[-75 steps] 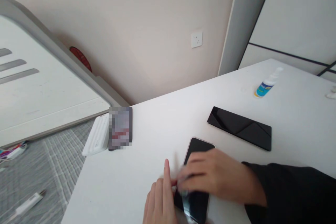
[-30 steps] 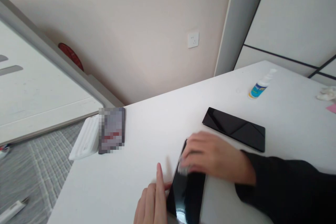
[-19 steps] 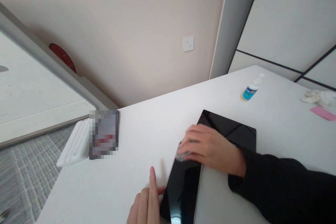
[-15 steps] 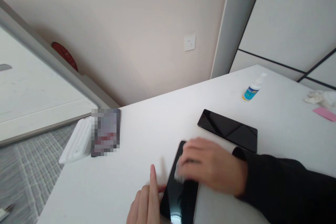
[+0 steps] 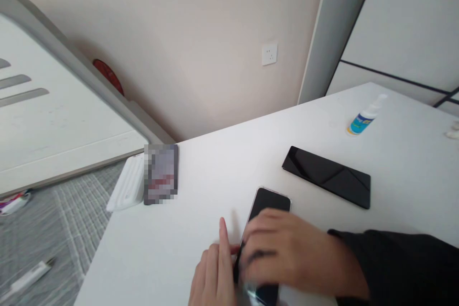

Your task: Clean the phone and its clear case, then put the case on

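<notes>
Smartphone [image 5: 267,205] flat on table [image 5: 215,177]: right hand [image 5: 287,253], fingers curled, contents blurred, has slid back down screen; left hand [image 5: 215,272], forefinger extended, still braces edge.

a home room: white table [image 5: 222,172] beside a bed [image 5: 53,119], wall socket [image 5: 269,54], plain beige wall [image 5: 186,33]

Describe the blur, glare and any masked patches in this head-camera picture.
Head view: the right hand on the phone is motion-blurred; the second black device mirrors pale wall panels; a pixelated patch masks the dark card; lighting is soft, shadows faint on the table.
</notes>
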{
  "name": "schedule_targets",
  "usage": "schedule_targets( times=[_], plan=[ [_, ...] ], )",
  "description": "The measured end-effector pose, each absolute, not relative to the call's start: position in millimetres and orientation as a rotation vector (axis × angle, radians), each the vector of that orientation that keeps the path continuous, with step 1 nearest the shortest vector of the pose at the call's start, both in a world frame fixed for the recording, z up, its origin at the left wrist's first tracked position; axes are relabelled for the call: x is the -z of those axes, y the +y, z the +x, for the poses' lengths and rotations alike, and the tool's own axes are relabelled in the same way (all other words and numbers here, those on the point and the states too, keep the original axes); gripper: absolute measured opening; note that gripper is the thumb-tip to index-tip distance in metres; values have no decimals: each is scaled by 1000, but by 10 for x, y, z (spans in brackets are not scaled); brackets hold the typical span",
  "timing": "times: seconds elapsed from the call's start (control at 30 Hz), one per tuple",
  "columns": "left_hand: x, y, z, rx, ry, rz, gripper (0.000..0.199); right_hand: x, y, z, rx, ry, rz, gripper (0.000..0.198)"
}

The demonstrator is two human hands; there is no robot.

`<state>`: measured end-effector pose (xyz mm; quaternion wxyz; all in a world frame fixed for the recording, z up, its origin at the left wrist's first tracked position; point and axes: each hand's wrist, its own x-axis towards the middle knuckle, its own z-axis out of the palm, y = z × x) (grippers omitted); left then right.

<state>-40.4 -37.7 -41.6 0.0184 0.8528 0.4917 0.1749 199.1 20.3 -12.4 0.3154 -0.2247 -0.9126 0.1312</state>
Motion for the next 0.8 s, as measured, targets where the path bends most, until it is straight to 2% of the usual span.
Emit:
schedule_targets(
  times=[0.07, 0.13, 0.27, 0.3, 0.43, 0.5, 0.63, 0.8],
  plan=[
    [415, -367, -419, -544, 1479, 2636, 118, 127, 289, 2069, -325, -2332, -781, 16],
    [418, -377, -419, -520, 1470, 2627, 132, 128, 331, 2115, -294, -2281, -876, 18],
    [419, -436, -413, -427, 1568, 2629, 115, 128, 178, 1992, -391, -2385, -610, 23],
    [411, -447, -410, -418, 1579, 2627, 116, 125, 155, 1971, -408, -2417, -557, 21],
    [351, -451, -359, -471, 1550, 2564, 144, 118, 263, 2053, -329, -2317, -824, 16],
    [328, -440, -321, -508, 1542, 2554, 147, 129, 288, 2069, -307, -2287, -837, 21],
    [317, -443, -281, -495, 1579, 2566, 148, 150, 176, 1967, -407, -2392, -550, 23],
    [291, -457, -262, -515, 1608, 2478, 159, 155, 219, 2006, -293, -2310, -773, 22]
  ],
)
